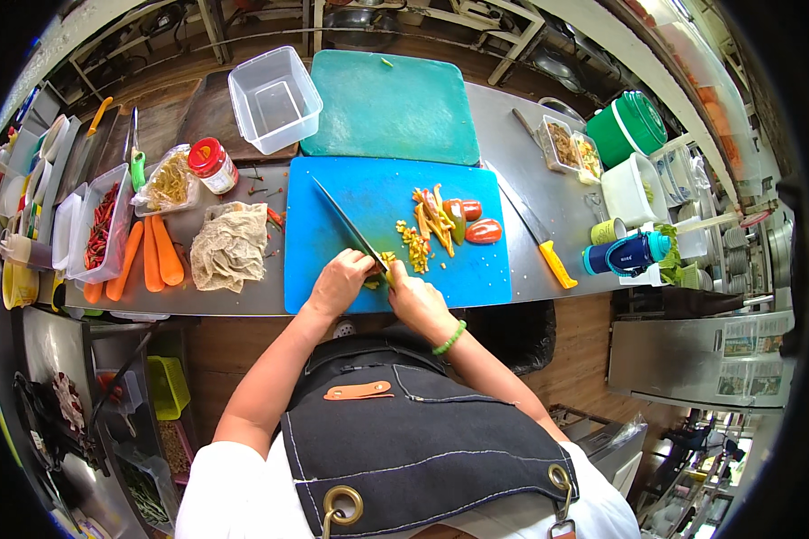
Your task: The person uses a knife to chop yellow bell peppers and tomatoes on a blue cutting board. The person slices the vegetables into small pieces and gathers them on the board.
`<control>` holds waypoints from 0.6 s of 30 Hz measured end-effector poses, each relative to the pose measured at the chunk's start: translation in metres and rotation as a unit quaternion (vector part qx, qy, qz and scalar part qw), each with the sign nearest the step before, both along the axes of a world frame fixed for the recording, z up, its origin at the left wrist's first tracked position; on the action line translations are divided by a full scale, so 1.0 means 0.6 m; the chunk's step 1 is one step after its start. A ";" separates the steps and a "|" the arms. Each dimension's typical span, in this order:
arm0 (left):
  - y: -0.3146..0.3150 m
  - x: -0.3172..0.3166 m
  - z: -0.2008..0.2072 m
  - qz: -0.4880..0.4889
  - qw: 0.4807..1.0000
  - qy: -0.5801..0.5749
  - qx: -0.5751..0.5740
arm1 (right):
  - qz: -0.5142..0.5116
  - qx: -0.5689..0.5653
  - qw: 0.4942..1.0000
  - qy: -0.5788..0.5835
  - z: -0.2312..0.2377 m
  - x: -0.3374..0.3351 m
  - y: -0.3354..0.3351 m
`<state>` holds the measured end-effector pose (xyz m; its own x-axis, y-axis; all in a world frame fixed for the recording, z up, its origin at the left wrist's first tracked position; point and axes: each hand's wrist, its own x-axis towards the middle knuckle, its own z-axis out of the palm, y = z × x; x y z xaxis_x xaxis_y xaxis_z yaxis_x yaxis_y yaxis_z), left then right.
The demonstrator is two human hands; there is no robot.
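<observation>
My right hand (418, 301) is closed round the handle of a knife (346, 216), whose long blade points away and to the left over a blue cutting board (315, 242). Close to the blade's left side, my left hand (342, 282) has its fingers curled down on the board. What they press on is mostly hidden, though small yellow-green bits show beside the fingertips. Beyond my right hand lies a pile of orange-yellow diced bits (414, 248). Orange strips (434, 220) rest next to it, beside glossy red pieces (484, 232) that look like pepper.
A second knife with a yellow handle (555, 265) lies right of the board. Behind stand a teal board (382, 108) and a clear plastic tub (274, 99). On the left are a cloth (229, 247), carrots (166, 256), a red-lidded jar (212, 166) and a chili tub (103, 220). A blue bottle (625, 254) lies rightward.
</observation>
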<state>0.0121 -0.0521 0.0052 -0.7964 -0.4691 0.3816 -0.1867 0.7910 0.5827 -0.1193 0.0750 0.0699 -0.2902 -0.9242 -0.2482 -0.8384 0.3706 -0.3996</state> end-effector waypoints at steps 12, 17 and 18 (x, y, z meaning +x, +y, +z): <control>0.001 -0.003 0.002 -0.001 1.000 0.013 -0.005 | -0.001 -0.031 0.998 -0.053 -0.027 -0.007 -0.021; 0.007 0.002 -0.005 0.019 0.999 -0.021 -0.020 | 0.008 0.002 0.999 -0.053 0.010 -0.008 -0.028; 0.008 0.002 -0.006 0.026 0.999 -0.020 -0.021 | -0.004 0.015 0.999 -0.048 0.016 0.002 -0.022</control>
<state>0.0133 -0.0476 0.0014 -0.7868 -0.4942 0.3698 -0.2505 0.8032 0.5404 -0.1184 0.0618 0.0797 -0.2707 -0.9135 -0.3037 -0.7936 0.3904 -0.4667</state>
